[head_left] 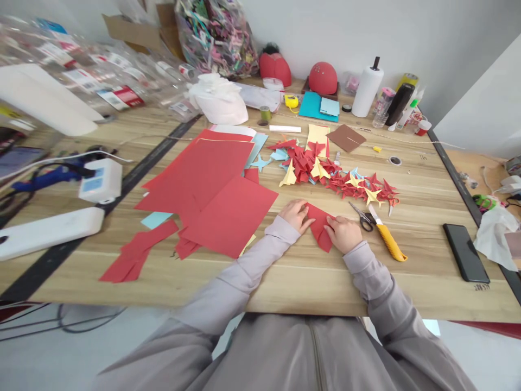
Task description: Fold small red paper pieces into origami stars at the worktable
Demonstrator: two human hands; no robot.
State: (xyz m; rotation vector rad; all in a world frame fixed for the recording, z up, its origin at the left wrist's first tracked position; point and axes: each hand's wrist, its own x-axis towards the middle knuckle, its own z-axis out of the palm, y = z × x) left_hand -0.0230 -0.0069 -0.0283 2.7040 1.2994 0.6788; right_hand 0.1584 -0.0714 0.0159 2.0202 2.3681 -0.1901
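Clock positions are taken from the folded red paper. At ten o'clock, clear bottles [83, 81] bear white-and-red labels [121, 96], their print illegible. At nine, a white adapter [109, 176] carries a blue label, also illegible; nearer lie red sheets [234, 217]. The left hand [296, 216] touches the left edge of the folded red paper [318, 225], which lies on the table [285, 288] in front of the person: plain, creased, narrowing toward six o'clock. Paper stars [336, 179] spread around twelve. The right hand [344, 233] touches the paper's right edge; the hands are apart, and whether they pinch or press cannot be told. Between three and four, handwriting [482, 287] below a black phone [466, 252] is unreadable.
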